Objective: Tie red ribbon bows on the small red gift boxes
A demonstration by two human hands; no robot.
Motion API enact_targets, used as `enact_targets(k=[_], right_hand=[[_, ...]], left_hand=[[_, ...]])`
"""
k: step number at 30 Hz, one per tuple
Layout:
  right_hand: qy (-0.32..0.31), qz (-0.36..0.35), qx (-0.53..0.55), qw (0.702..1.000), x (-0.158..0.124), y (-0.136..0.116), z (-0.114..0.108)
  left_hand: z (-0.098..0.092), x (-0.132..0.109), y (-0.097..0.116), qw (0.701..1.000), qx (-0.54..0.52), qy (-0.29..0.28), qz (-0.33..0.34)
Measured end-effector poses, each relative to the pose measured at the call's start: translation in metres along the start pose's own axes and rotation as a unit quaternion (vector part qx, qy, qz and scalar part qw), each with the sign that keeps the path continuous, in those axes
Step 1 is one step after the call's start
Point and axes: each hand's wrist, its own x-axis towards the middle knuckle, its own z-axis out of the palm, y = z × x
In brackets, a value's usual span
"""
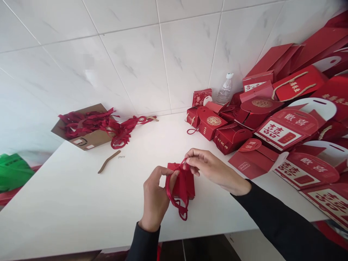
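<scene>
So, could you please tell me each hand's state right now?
Left hand: closed, holding red ribbon over the red box.
Right hand: closed, pinching red ribbon.

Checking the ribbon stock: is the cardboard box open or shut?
Open: red ribbons heap above the rim of the cardboard box and spill over its side onto the table.

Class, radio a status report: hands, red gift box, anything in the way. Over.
Left hand pinching red ribbon, right hand likewise. Red gift box beneath, on white table. Nothing seen blocking hands; other boxes off right.
</scene>
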Motion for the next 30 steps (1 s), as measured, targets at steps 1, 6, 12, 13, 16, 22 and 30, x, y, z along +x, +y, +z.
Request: enact_targets(k=[1, 6, 12, 13, 16, 22, 30], right_hand=[[0.003, 0.015, 0.014, 1.0, -0.001, 0.0, -0.001], [0.004, 0.064, -0.018, 0.998, -0.009, 0.007, -0.021], [0.049, 0.064, -0.165, 0.983, -0.018, 0.03, -0.045], [0.048, 0.064, -0.167, 0.983, -0.019, 0.033, -0.045], [0.044, 0.044, -0.172, 0.983, -0.023, 0.037, -0.042], [0.125, -0.009, -0.253, 0.959, -0.03, 0.037, -0.037], [0.098, 0.037, 0.224, 0.969, -0.03, 0.036, -0.005]], left_hand=[[-0.002, -0.002, 0.001, 0.999, -0.013, -0.006, -0.035], [-0.015, -0.015, 0.004, 0.977, -0.081, -0.028, -0.193], [-0.031, -0.022, -0.012, 0.887, -0.268, -0.105, -0.36], [-0.032, -0.02, -0.015, 0.857, -0.336, -0.076, -0.383], [-0.032, -0.012, -0.017, 0.743, -0.521, 0.039, -0.418], [-0.02, -0.013, -0.004, 0.818, -0.376, 0.005, -0.435], [-0.002, -0.009, 0.018, 0.896, -0.339, 0.022, -0.285]])
